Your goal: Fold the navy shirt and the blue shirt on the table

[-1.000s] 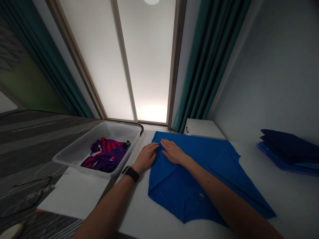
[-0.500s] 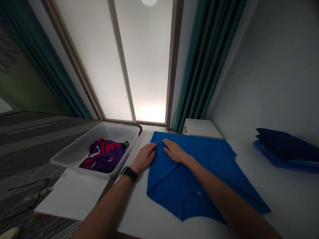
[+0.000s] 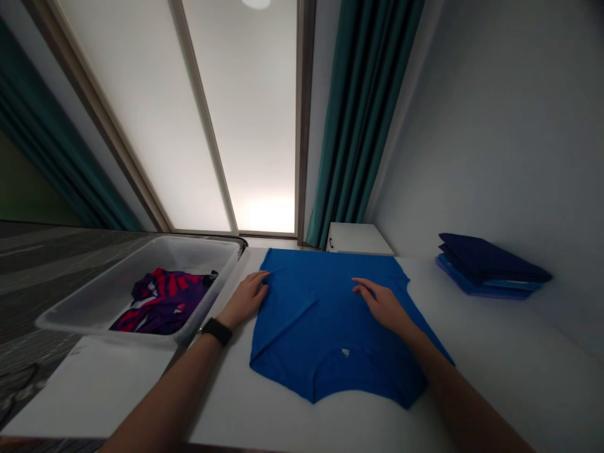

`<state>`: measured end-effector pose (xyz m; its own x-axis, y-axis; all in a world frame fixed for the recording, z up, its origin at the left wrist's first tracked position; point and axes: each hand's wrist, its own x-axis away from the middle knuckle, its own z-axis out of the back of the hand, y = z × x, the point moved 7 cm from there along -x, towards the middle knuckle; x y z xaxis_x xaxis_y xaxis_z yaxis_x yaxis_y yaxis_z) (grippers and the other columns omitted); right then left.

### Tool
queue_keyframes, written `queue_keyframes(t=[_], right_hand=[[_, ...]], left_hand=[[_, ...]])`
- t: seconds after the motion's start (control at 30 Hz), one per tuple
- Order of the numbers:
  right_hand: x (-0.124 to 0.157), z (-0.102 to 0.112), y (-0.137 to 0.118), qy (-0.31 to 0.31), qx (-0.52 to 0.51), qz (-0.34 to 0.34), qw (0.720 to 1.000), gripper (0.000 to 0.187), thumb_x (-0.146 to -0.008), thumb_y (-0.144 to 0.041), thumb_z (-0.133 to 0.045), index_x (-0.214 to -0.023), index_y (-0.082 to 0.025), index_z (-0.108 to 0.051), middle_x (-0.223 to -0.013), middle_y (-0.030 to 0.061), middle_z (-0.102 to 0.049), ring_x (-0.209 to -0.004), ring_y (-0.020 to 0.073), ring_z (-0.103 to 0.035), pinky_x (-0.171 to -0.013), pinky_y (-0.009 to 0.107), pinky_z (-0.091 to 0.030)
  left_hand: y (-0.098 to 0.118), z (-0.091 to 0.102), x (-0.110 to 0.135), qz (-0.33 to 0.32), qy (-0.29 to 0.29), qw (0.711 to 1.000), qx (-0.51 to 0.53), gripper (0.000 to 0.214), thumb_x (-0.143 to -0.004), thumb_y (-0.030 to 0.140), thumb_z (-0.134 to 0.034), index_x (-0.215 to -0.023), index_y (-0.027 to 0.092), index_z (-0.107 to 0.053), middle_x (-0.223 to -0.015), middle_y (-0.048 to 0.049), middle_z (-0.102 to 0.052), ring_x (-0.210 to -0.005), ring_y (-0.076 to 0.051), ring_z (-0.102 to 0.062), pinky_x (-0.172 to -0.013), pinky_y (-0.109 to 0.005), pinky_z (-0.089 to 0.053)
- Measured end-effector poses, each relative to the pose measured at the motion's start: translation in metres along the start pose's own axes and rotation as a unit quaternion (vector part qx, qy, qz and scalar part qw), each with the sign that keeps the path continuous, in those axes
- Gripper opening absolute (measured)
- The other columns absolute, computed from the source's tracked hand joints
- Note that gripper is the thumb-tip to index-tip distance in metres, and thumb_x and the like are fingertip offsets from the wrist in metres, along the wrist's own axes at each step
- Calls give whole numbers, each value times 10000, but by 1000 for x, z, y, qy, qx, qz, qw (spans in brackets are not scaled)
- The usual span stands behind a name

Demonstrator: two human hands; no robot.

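Note:
A blue T-shirt [image 3: 306,340] lies spread on the white table [image 3: 264,418], its neckline toward me and a small pale mark near the collar. Its left sleeve is folded in over the body, leaving a slanting crease. My left hand [image 3: 246,298], below a black watch [image 3: 217,331], rests at the shirt's left edge with fingers stretched out. Over the right half of the shirt is my right hand [image 3: 380,303], fingers extended and loosely bent, with nothing held. Whether its fingertips touch the cloth I cannot tell.
At the left stands a translucent plastic bin [image 3: 70,314] with a purple and red garment [image 3: 165,302] inside. Several folded dark and blue garments [image 3: 491,264] are stacked at the right by the wall. Behind the table are a white cabinet [image 3: 361,238] and teal curtains [image 3: 363,119].
My right hand has moved right across the shirt, away from its left edge. My left hand stays at that edge. The view has turned slightly right.

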<state>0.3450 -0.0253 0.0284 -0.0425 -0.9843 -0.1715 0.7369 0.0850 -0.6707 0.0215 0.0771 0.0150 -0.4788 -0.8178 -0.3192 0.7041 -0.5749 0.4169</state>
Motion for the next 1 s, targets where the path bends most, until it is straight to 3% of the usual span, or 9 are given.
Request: queue_keyframes(t=[0.13,0.23,0.4,0.63,0.77,1.0], right_hand=[[6,19,25,81,-53,-30,995,439,-945,-365,-328,-1278,-195,-557,-976,72,-716,-921,218,-669,-864,383,-509],[6,21,30,92,-35,-30,995,440,-952,-356,-317,-1297,-203,-541,-993,69,-706,-922,217,-659,-879,393,-497],[12,2,-1,21,67,32,997,421,-959,-296,-306,-1258,-210,-590,-1050,80,-686,-993,230,-607,-929,431,-442],[34,-43,-57,-93,85,138,982,410,-978,-290,-338,-1304,-199,-569,-1316,88,-580,-1223,229,-495,-1069,432,-358],[40,-56,-62,-132,93,149,976,447,-979,-301,-342,-1381,-187,-501,-1421,82,-498,-1311,232,-422,-1114,435,-318],[39,-57,-57,-138,89,145,976,446,-979,-312,-344,-1381,-209,-505,-1423,73,-497,-1322,231,-414,-1124,439,-313]], left_hand=[[-2,0,-1,9,2,1000,-3,457,-929,349,-382,-1292,128,-551,-1319,-136,-568,-1230,-261,-516,-1063,-457,-413],[-3,0,-2,10,5,1000,0,459,-925,361,-380,-1277,128,-559,-1320,-134,-565,-1230,-260,-514,-1072,-459,-402],[-2,3,-2,12,7,1000,-2,452,-920,378,-382,-1242,140,-591,-1300,-130,-580,-1214,-270,-527,-1055,-472,-421],[-1,-2,-1,-27,11,999,-37,466,-939,388,-366,-1296,157,-558,-1379,-119,-529,-1278,-266,-479,-1090,-473,-377],[7,-8,4,-46,-14,996,-70,494,-953,397,-357,-1367,166,-498,-1438,-112,-478,-1331,-273,-424,-1109,-485,-341],[42,-12,19,-81,-33,991,-100,513,-951,429,-404,-1426,238,-435,-1465,-79,-456,-1347,-266,-413,-1143,-489,-278]])
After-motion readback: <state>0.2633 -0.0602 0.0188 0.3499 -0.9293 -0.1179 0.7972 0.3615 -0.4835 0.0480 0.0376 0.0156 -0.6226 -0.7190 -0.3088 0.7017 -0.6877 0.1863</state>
